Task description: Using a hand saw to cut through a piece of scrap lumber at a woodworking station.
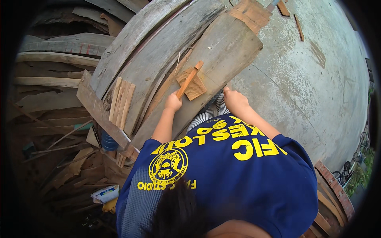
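My left hand [173, 102] is wrapped round the lower end of a narrow reddish-brown wooden strip [193, 75]. The strip slants up and away over a small square wooden block [196, 89], which lies on a wide weathered plank [226, 41]. To the right, my right hand [236, 102] is curled closed beside the plank's near edge, above striped cloth at my lap. Whatever its fingers may hold is hidden from this view.
More grey planks [137, 43] lie alongside on the left. Several pale wood strips [121, 103] lean by a crosswise board [101, 107]. Stacked timber and scraps fill the far left. Concrete floor [301, 79] spreads right, with wood offcuts [299, 27] on it.
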`<state>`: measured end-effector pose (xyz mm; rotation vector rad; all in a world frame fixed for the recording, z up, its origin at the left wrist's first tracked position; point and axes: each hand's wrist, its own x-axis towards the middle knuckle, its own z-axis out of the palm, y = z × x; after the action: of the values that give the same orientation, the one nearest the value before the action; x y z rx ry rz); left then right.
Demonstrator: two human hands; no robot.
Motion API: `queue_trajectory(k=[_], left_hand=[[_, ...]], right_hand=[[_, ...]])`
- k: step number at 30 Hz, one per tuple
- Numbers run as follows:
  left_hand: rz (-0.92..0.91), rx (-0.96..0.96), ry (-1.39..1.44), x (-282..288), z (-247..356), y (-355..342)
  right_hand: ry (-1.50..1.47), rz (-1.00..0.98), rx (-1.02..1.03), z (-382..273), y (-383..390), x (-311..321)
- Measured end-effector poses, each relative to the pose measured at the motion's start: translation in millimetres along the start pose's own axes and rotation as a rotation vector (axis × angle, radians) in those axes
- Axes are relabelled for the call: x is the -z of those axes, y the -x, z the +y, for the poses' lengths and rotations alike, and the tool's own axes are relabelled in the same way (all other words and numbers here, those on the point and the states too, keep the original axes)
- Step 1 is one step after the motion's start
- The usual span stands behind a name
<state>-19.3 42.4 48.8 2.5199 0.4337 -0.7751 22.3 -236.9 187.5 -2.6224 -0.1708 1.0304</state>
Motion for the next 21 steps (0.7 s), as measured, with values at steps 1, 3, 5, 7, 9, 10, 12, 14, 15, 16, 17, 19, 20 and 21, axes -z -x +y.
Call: queue_trajectory(k=[1,3,5,7,9,10,12,14,15,16,17,19,20,21], left_hand=[[0.006,-0.004,-0.009,1.4,-1.0,0.6],[-0.007,-0.019,0.025,6.7,7.7,-0.9],[-0.021,-0.030,0.058,9.2,11.4,-1.9],[-0.031,-0.035,0.012,6.0,5.7,-3.7],[-0.031,-0.018,0.005,6.3,4.9,-1.3],[-0.034,-0.005,-0.004,5.7,5.8,-0.6],[-0.027,0.002,-0.009,5.1,4.7,0.1],[-0.024,0.007,-0.016,6.9,1.2,0.4],[-0.028,0.001,-0.010,7.0,-0.1,1.2],[-0.033,-0.003,-0.004,7.2,-1.8,1.4],[-0.037,-0.006,-0.007,7.2,-0.4,2.2],[-0.041,0.007,0.001,9.0,-0.1,0.2],[-0.045,0.000,-0.007,10.0,6.3,-1.4],[-0.040,-0.007,0.008,11.0,18.0,-2.5]], right_hand=[[0.022,0.008,-0.008,-2.7,-0.8,0.8],[0.032,0.043,-0.004,-5.2,-19.3,-2.7],[0.042,0.076,0.002,-4.4,-48.0,-15.9],[0.000,0.137,0.106,-1.6,-71.9,-28.9],[0.011,0.117,0.109,0.5,-67.2,-26.6],[0.018,0.098,0.108,4.6,-62.3,-24.8],[0.031,0.080,0.099,14.1,-36.5,-17.1],[0.041,0.060,0.088,16.8,-21.1,-8.5],[0.043,0.039,0.077,17.5,-17.3,-4.6],[0.045,0.017,0.068,17.4,-17.1,-3.7],[0.042,0.017,0.063,16.8,-20.0,-3.2],[0.007,0.037,0.127,8.8,-46.8,-4.6],[-0.002,0.040,0.119,9.6,-68.9,-12.2],[-0.067,0.089,0.122,13.9,-93.0,-22.9]])
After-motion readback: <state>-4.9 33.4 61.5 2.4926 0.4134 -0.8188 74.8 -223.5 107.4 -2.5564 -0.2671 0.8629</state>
